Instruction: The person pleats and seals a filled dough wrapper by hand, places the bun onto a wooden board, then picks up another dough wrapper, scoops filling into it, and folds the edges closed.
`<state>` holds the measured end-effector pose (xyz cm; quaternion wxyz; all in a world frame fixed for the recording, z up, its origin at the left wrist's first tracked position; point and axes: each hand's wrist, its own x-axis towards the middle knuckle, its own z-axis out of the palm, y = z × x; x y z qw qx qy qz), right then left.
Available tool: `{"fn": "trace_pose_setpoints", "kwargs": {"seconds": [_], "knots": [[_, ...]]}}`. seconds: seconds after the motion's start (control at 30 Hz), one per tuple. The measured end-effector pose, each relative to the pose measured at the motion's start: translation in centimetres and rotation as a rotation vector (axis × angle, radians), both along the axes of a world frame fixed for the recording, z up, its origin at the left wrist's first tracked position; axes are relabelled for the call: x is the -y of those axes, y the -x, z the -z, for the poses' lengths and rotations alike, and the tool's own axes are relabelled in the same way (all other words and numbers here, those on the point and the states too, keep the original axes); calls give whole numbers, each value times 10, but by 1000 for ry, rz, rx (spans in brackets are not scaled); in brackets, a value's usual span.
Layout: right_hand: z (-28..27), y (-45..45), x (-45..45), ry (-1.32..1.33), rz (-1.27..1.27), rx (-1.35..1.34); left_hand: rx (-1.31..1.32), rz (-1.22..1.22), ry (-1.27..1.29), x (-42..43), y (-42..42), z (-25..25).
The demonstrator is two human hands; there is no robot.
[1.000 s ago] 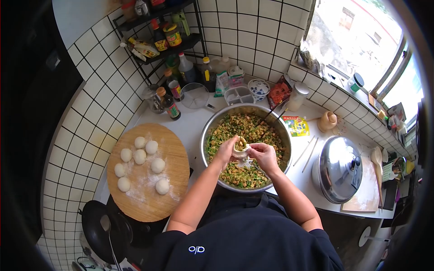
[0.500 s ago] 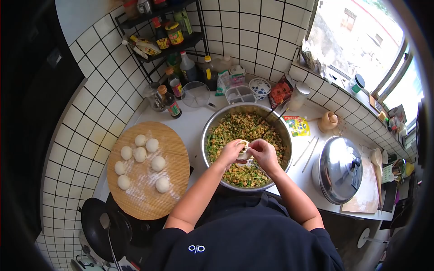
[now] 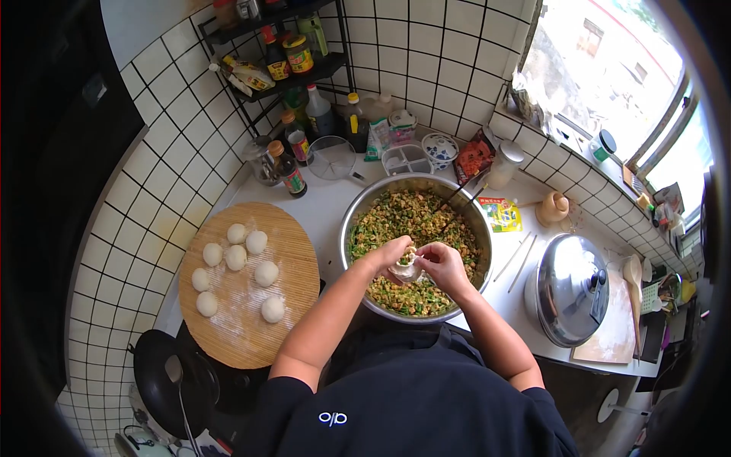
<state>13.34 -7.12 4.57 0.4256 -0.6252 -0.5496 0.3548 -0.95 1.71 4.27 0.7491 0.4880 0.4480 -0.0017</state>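
Over a large steel bowl (image 3: 352,266) of chopped green and brown filling (image 3: 411,217), my two hands hold one filled dough bun (image 3: 406,272). My left hand (image 3: 390,257) is curled around its left side, and some filling shows at the bun's open top. The fingers of my right hand (image 3: 443,266) pinch the dough's edge from the right. A pair of dark chopsticks (image 3: 466,194) leans in the bowl at its upper right rim. On the round wooden board (image 3: 236,343) to the left lie several floured white buns (image 3: 266,273).
A lidded steel pot (image 3: 571,289) and a floured board (image 3: 609,346) stand at the right. Sauce bottles (image 3: 288,171), a clear strainer-like dish (image 3: 332,158) and a divided container (image 3: 406,161) line the back. A black wok (image 3: 164,388) with a spatula (image 3: 175,371) sits lower left.
The bun has tipped in my hands, so its filling and open top now show more. My right fingers have shifted slightly left and down along its edge.
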Motion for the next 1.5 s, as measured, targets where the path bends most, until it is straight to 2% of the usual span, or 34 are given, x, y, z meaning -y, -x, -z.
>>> {"fn": "trace_pose_setpoints", "kwargs": {"seconds": [0.1,0.2,0.23,0.27,0.37,0.47,0.5,0.6,0.73,0.83,0.93,1.07,1.2,1.23,1.33,1.43,1.5], "knots": [[-1,3,0,-52,130,-197,231,-142,144,-6,15,-8],[-2,5,-2,-129,214,-309,594,-217,140,9,18,1],[-6,8,-2,-150,213,-339,599,-280,115,14,14,1],[-8,9,-2,-170,211,-369,539,-280,65,16,10,1],[-10,3,-1,29,80,-196,392,-295,-36,18,3,10],[-2,2,0,60,35,-87,313,-192,-39,12,3,19],[0,1,0,2,10,54,263,-177,-91,12,3,17],[1,6,2,-142,8,100,146,-128,-25,6,5,16],[0,6,4,16,-52,103,1,32,46,-2,5,20],[1,7,3,41,6,-14,154,-25,102,-3,7,20],[1,3,0,24,94,-317,342,-388,145,8,10,7],[10,3,0,42,69,-249,520,-543,8,36,-4,19],[-13,4,3,189,54,-162,435,-517,45,34,-3,16],[-10,3,2,184,55,-169,429,-525,70,32,-4,18],[-4,5,3,-94,24,13,351,-465,28,28,-2,22],[-6,8,3,-42,43,-86,305,-452,0,25,-1,27],[-19,9,7,23,-38,-70,215,-356,3,24,0,20]]}}
